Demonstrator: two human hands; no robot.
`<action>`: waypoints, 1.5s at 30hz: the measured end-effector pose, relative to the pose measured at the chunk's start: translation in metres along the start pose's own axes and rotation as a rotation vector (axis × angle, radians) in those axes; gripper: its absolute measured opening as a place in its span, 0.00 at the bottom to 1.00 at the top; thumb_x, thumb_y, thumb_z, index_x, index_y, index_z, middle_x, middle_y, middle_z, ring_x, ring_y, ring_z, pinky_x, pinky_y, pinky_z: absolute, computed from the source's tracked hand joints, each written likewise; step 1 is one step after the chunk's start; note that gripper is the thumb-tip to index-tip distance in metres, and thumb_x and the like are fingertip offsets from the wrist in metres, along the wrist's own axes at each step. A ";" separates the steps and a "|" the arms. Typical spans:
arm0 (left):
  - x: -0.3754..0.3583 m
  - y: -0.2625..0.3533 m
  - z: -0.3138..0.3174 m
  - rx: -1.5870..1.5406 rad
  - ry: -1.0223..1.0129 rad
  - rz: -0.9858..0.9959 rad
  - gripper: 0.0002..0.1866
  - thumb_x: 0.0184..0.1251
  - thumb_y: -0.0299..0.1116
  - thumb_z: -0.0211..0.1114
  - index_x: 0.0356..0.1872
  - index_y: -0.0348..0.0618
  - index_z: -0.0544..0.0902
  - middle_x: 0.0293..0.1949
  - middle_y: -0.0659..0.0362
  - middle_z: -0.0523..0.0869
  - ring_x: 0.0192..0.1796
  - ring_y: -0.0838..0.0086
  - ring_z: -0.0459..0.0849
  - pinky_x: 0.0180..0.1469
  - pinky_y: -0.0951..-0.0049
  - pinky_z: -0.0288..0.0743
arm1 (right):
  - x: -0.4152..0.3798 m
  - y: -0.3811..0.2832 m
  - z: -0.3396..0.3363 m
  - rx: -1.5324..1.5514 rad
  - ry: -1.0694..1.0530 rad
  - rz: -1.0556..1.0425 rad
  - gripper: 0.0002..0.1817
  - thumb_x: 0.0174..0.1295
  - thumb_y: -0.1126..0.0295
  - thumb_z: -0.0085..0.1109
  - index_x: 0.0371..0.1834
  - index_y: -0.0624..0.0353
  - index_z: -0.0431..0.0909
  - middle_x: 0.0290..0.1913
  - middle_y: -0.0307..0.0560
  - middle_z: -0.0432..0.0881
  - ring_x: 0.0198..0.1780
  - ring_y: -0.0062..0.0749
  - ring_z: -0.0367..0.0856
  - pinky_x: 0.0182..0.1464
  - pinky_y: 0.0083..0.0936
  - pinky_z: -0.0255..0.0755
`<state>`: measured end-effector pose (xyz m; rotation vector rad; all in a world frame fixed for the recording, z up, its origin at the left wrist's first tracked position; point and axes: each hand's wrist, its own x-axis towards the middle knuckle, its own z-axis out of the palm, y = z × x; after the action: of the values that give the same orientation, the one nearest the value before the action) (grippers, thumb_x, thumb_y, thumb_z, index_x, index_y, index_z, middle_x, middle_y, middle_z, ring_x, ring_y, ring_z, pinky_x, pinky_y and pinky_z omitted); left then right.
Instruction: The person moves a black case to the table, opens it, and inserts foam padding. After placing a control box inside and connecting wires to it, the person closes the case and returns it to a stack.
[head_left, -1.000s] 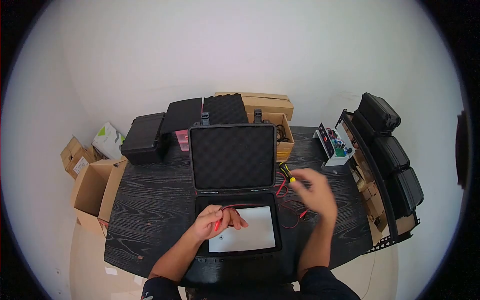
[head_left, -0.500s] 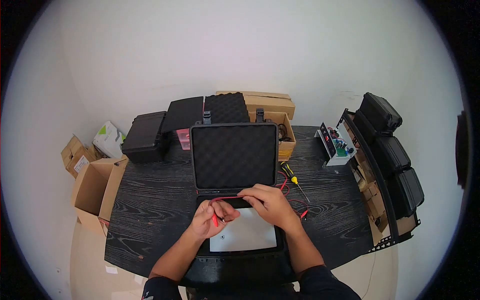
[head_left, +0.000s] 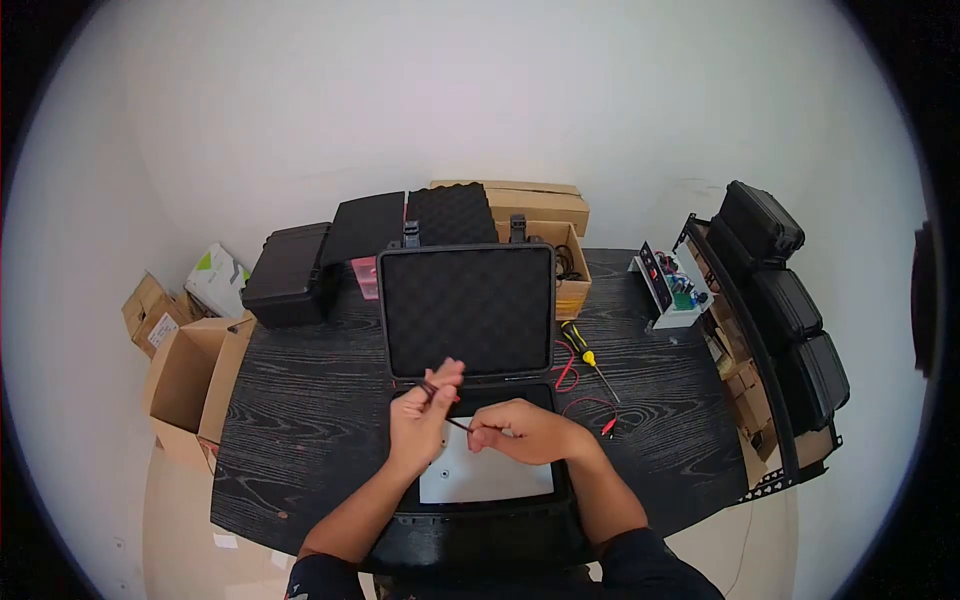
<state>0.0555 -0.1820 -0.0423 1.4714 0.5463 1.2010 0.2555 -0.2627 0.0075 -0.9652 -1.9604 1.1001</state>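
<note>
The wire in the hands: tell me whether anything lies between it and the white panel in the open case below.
Nothing visible does. The left hand and right hand hold the dark wire stretched between them, directly above the white panel in the open case; the panel's visible surface is bare under it.

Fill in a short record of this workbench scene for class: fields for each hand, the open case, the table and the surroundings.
left hand: left hand raised over the case, fingers pinching a thin dark lead
right hand: right hand closed on the same lead, low over the white panel
case: open black case, foam-lined lid upright
table: black table with a yellow-handled screwdriver and red clip leads right of the case
surroundings: closed black case at back left, cardboard boxes on the left, stacked black cases on the right
</note>
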 end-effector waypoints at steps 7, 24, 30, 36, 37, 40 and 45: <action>-0.009 0.003 0.001 0.031 -0.601 -0.207 0.30 0.94 0.50 0.44 0.41 0.35 0.86 0.38 0.56 0.90 0.41 0.73 0.85 0.52 0.65 0.79 | -0.002 -0.018 -0.010 -0.209 0.366 0.072 0.06 0.75 0.73 0.64 0.44 0.66 0.85 0.38 0.48 0.88 0.40 0.35 0.88 0.43 0.31 0.79; -0.006 0.008 -0.005 -0.298 -0.632 -0.401 0.26 0.83 0.43 0.49 0.20 0.42 0.75 0.29 0.44 0.88 0.39 0.53 0.91 0.73 0.45 0.74 | -0.012 0.002 -0.029 0.102 0.190 -0.055 0.10 0.80 0.68 0.58 0.40 0.60 0.82 0.65 0.49 0.78 0.66 0.37 0.74 0.67 0.36 0.70; -0.006 0.003 -0.009 -0.523 -0.591 -0.237 0.22 0.87 0.41 0.51 0.28 0.39 0.76 0.35 0.48 0.89 0.46 0.59 0.91 0.72 0.51 0.76 | -0.003 0.009 -0.023 -0.235 0.243 -0.017 0.15 0.83 0.63 0.56 0.38 0.59 0.82 0.63 0.48 0.78 0.63 0.34 0.74 0.68 0.35 0.68; -0.010 -0.002 -0.006 -0.137 -0.640 -0.317 0.17 0.86 0.35 0.54 0.31 0.40 0.76 0.39 0.49 0.90 0.52 0.61 0.91 0.75 0.52 0.73 | -0.009 0.002 -0.026 0.128 0.248 -0.015 0.17 0.83 0.61 0.57 0.35 0.59 0.82 0.55 0.46 0.77 0.59 0.30 0.74 0.64 0.32 0.69; -0.010 -0.003 -0.007 -0.219 -0.658 -0.297 0.17 0.86 0.35 0.54 0.31 0.40 0.76 0.40 0.49 0.90 0.52 0.60 0.91 0.75 0.52 0.73 | -0.009 0.008 -0.026 0.091 0.260 -0.030 0.18 0.83 0.61 0.57 0.34 0.60 0.82 0.53 0.45 0.78 0.57 0.30 0.75 0.62 0.31 0.70; -0.009 -0.002 -0.009 -0.439 -0.668 -0.238 0.19 0.85 0.38 0.55 0.29 0.39 0.76 0.40 0.47 0.90 0.52 0.57 0.91 0.75 0.49 0.73 | -0.005 0.020 -0.025 -0.022 0.227 0.013 0.20 0.83 0.61 0.58 0.32 0.61 0.82 0.47 0.44 0.80 0.48 0.28 0.77 0.53 0.29 0.73; -0.010 0.007 -0.010 -0.640 -0.460 -0.191 0.25 0.81 0.45 0.54 0.23 0.39 0.78 0.36 0.41 0.89 0.48 0.50 0.90 0.75 0.42 0.72 | 0.000 0.019 -0.019 -0.149 0.170 0.126 0.21 0.82 0.64 0.56 0.28 0.63 0.81 0.36 0.42 0.80 0.36 0.28 0.78 0.41 0.30 0.73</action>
<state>0.0411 -0.1883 -0.0404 1.0561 -0.0241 0.7463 0.2764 -0.2486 -0.0011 -1.2350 -1.8843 0.9161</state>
